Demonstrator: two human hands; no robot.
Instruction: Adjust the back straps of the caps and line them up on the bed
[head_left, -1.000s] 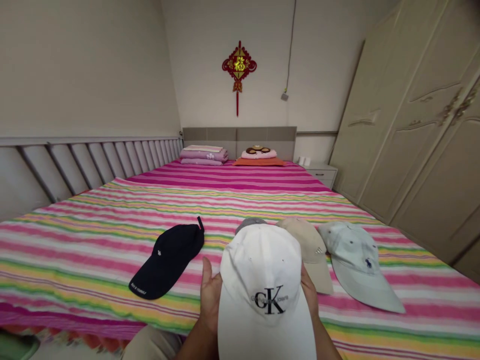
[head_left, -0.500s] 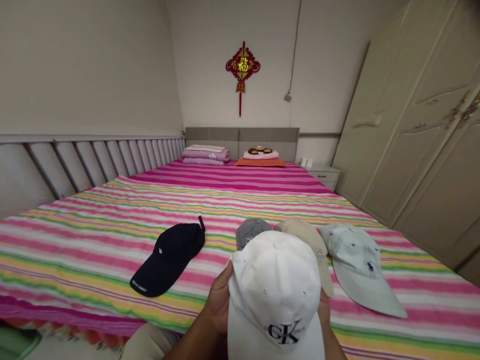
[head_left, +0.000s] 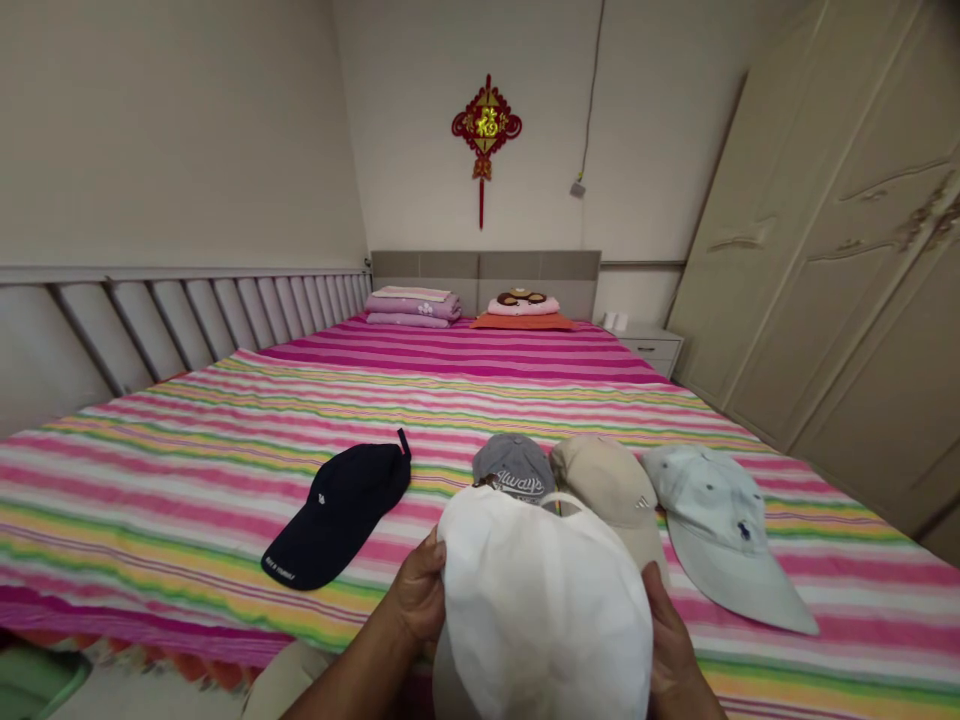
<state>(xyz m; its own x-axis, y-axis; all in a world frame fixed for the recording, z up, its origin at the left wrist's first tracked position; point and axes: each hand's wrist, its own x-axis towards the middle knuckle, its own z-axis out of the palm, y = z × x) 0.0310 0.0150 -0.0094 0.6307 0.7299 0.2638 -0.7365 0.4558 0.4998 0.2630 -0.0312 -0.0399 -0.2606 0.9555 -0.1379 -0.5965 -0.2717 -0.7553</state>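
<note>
A white baseball cap [head_left: 544, 610] is held up between my two hands at the bottom centre. Its lettering is out of sight, and the narrow strap at its back edge shows at the top. My left hand [head_left: 421, 590] grips the left edge, thumb on top. On the opposite edge is my right hand [head_left: 669, 635], its fingers partly hidden behind the cap. Just beyond lie a grey cap [head_left: 512, 462] with white lettering and a beige cap [head_left: 604, 480], both partly covered by the white one. A pale mint cap [head_left: 720, 530] rests to the right, and a navy cap [head_left: 337, 515] to the left.
The caps lie on a bed with a striped sheet [head_left: 187, 450]. Folded purple bedding [head_left: 412, 307] and an orange-and-pink stack [head_left: 523, 312] sit by the headboard [head_left: 427, 270]. A slatted rail [head_left: 202, 320] runs along the left; a wardrobe [head_left: 817, 260] and nightstand [head_left: 652, 350] stand right.
My hands have tipped the white cap, so its black front letters no longer show and its back strap does. More of the grey cap's lettering is now visible.
</note>
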